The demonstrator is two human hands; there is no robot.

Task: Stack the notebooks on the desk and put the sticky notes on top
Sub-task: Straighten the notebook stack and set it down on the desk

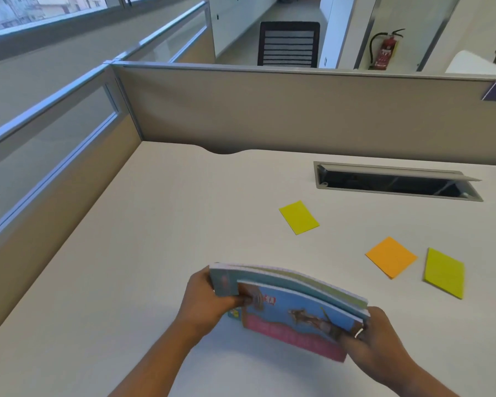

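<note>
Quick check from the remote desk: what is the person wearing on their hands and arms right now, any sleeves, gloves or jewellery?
Both forearms are bare as far as the picture reaches; no sleeves, gloves or watch show. The left hand has nothing on it that I can see. The right hand wears a plain silver-coloured ring on one finger. No other markings are visible.

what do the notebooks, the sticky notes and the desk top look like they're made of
Notebooks: paper pages under thin, glossy printed card covers; white page edges show and the bundle bows between the hands. Sticky notes, two yellow and one orange: matte paper, apparently thin pads. Desk top: smooth off-white, probably laminate, given its faint sheen.
</note>
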